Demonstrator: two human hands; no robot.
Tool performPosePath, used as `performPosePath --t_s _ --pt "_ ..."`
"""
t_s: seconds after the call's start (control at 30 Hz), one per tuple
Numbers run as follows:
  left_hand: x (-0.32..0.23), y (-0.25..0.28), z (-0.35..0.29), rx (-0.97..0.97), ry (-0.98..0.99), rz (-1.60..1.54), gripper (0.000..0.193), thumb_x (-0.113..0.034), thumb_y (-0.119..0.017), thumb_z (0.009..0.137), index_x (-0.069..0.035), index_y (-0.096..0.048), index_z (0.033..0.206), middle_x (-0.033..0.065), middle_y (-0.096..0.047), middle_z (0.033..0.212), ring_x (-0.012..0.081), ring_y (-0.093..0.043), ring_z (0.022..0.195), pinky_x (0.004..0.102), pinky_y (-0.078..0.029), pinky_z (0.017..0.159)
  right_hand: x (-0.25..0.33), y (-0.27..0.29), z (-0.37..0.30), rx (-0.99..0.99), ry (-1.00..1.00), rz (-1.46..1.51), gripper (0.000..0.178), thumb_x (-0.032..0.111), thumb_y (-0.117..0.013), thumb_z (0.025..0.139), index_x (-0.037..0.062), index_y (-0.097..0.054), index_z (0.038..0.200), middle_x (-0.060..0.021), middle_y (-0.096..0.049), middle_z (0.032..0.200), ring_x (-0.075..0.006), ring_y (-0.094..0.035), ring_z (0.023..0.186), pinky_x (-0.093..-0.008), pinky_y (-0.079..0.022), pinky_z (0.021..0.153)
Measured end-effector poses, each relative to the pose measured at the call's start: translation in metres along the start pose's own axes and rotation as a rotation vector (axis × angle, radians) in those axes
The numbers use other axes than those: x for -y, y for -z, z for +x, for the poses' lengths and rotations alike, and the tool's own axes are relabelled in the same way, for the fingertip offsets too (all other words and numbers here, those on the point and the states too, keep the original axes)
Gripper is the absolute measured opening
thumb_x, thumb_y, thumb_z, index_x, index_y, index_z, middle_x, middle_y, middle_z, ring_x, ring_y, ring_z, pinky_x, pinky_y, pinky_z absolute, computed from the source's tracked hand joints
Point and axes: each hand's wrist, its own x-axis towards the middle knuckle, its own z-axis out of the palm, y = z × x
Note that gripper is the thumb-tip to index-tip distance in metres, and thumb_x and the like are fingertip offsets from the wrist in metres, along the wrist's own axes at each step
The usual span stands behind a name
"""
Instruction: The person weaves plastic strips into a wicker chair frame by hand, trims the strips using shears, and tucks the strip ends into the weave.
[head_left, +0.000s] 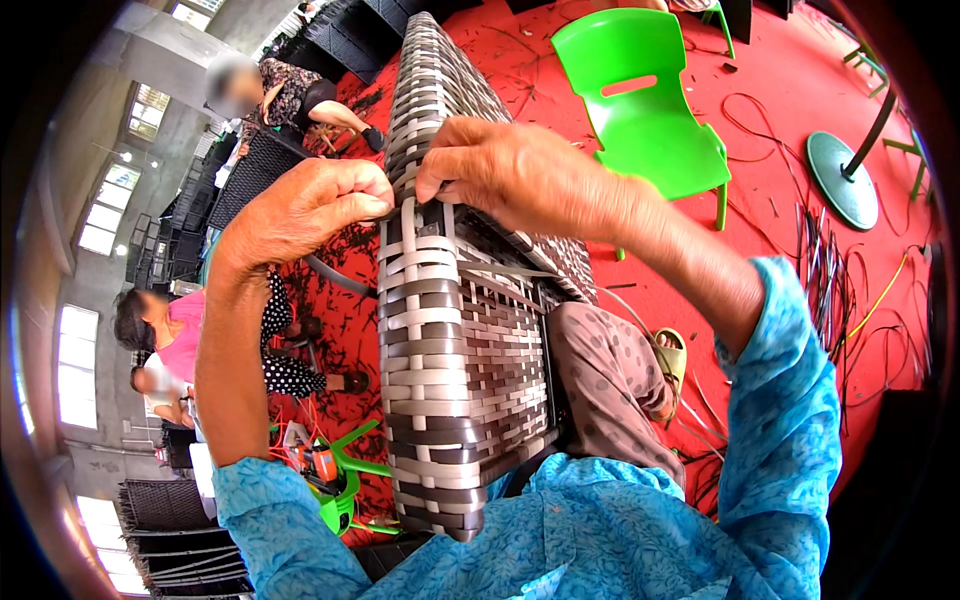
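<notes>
A woven piece of furniture point(425, 340) in brown, grey and white flat strips stands upright against my lap. A gap in the weave along its rounded edge lies between my hands. My left hand point(305, 205) is closed at the left side of that gap, thumb and fingers pressed together. Over the right side, my right hand point(500, 180) pinches close to the edge. What either hand grips is hidden by the fingers. Below my left hand, a loose grey strip point(340, 275) curves out from the piece. Thin strips point(510, 270) cross its hollow inner side.
A green plastic chair point(650, 110) stands on the red floor at the far right, near a round base with a pole point(842, 180). Loose strips point(820, 280) lie at right. A green stool point(345, 480) with tools is at lower left. Other people sit at left.
</notes>
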Motion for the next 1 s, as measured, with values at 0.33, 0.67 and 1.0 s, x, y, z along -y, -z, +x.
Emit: performPosePath --t_s 0.33,0.67,1.0 --pt "0.004 -0.015 -0.008 0.001 0.070 -0.314 0.017 -0.017 -0.048 0.087 -0.002 -0.052 0.081 -0.0033 -0.045 0.071 0.0050 -0.040 0.067 0.0204 -0.035 0.060 0.019 -0.041 -0.026 -0.447 -0.319 -0.020 0.011 0.007 -0.059 0.077 0.0051 -0.057 0.087 -0.0088 -0.058 0.078 -0.0255 -0.059 0.071 -0.0321 -0.049 0.059" --pt "-0.032 -0.041 -0.018 -0.346 -0.187 1.006 0.006 -0.008 -0.052 0.078 -0.005 -0.046 0.080 0.0076 -0.049 0.073 0.0266 -0.049 0.075 0.0412 -0.032 0.090 -0.006 -0.021 -0.016 -0.253 -0.093 0.067 0.010 0.013 -0.055 0.076 0.0083 -0.060 0.083 -0.0068 -0.058 0.071 -0.0243 -0.059 0.066 -0.0350 -0.046 0.056" --pt "-0.007 -0.030 -0.013 -0.188 0.044 -0.053 0.012 -0.011 -0.044 0.088 -0.001 -0.045 0.081 0.0014 -0.044 0.069 0.0101 -0.041 0.062 0.0220 -0.035 0.059 -0.020 -0.022 -0.019 -0.061 -0.418 1.078 0.019 0.021 -0.056 0.086 0.0053 -0.053 0.096 0.0029 -0.054 0.078 -0.0037 -0.049 0.068 -0.0182 -0.042 0.060"
